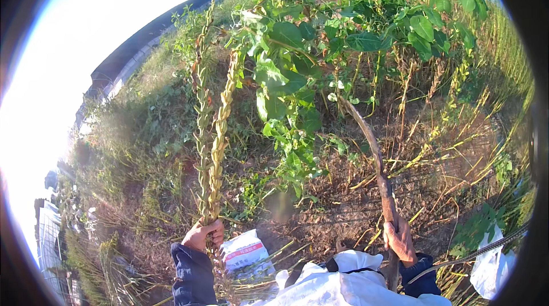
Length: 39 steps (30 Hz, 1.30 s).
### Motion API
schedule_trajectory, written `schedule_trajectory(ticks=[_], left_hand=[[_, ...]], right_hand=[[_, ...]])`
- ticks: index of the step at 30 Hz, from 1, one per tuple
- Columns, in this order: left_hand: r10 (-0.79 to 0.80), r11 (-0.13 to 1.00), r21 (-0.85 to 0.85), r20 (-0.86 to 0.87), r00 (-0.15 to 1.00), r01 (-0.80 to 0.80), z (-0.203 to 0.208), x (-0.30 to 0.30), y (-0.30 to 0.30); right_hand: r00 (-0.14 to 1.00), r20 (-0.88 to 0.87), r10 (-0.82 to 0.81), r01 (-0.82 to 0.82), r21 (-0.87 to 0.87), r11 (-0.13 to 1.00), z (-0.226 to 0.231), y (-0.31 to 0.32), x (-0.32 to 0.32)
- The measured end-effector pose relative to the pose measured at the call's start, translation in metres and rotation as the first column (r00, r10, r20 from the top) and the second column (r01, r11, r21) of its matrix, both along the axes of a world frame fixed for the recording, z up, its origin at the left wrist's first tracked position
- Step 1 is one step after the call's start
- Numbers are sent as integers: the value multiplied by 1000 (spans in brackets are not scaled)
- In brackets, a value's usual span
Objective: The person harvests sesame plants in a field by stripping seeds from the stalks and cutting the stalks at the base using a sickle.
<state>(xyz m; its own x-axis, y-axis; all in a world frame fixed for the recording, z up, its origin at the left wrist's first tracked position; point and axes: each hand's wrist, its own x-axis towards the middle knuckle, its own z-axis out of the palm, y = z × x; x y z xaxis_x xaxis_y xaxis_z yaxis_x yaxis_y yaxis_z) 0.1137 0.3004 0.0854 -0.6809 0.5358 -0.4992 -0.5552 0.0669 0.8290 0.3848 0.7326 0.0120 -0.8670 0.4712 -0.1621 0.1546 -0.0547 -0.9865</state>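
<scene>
My left hand (203,234) is closed around the lower part of two upright sesame stalks (219,140), which are thick with yellow-green pods and reach high into the view. Their lower ends run down past my wrist. In my right hand (401,242) is a long, slightly crooked brown wooden stick (378,163), gripped near its lower end. The stick slants up and to the left, its top meeting the broad-leaved green plant (286,34) in front of me. Whether the tip touches the leaves or only overlaps them, I cannot tell.
A white printed sack (247,253) lies beside my left hand among cut stalks. White cloth (343,287) covers my front. A white bag (487,269) and a dark cord (492,247) are at the lower right. Dry stems (440,160) and standing crop (503,37) fill the right side.
</scene>
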Motion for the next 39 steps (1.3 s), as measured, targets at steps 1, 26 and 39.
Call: schedule_trajectory(ticks=[1, 26, 39], left_hand=[[-9, 1000, 16, 20, 1000, 9, -8, 6, -12], [282, 957, -133, 203, 938, -259, -9, 192, -124], [237, 871, -472, 169, 957, -132, -54, 301, -180]], right_hand=[[997, -72, 40, -39, 16, 999, 4, 1, -3], [960, -76, 269, 192, 878, -438, 215, 51, -300], [995, 10, -102, -32, 975, -219, 196, 149, -374]])
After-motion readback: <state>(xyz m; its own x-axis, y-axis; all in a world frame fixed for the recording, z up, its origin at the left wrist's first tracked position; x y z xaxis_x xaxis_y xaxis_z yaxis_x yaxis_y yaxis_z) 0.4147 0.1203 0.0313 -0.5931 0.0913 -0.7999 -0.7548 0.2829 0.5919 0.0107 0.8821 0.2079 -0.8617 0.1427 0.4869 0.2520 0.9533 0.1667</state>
